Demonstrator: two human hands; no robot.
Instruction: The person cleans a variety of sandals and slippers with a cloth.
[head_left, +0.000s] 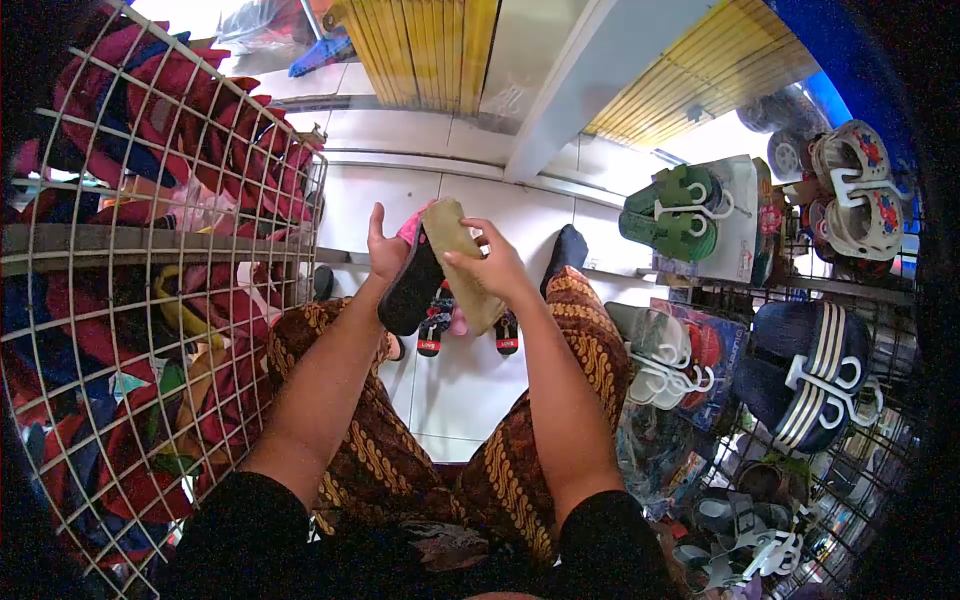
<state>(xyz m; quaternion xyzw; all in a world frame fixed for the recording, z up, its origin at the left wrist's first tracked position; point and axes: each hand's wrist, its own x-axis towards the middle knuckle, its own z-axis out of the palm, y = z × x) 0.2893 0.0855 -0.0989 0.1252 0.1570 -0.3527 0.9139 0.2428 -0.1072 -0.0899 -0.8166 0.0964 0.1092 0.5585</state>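
Near the centre, my right hand (495, 262) grips a flat tan piece (462, 268), thumb across its face and fingers round its right edge. Just left of it is a black sole (412, 288) with a bit of pink at its top, tilted and close against the tan piece. My left hand (384, 247) is beside the black sole's upper left edge, thumb raised and apart; its other fingers are partly hidden behind the sole. Below, between my knees, are a patterned sandal (437, 318) with a red label and another red-labelled sandal (507, 336), partly covered by the tan piece.
A wire rack (165, 265) of pink and blue footwear stands at left. At right hang green sandals (683, 213), navy striped slippers (815, 376) and other footwear on a dark grid. White floor tiles (450, 400) lie between my legs; a glass front and yellow slatted panels (420, 50) are ahead.
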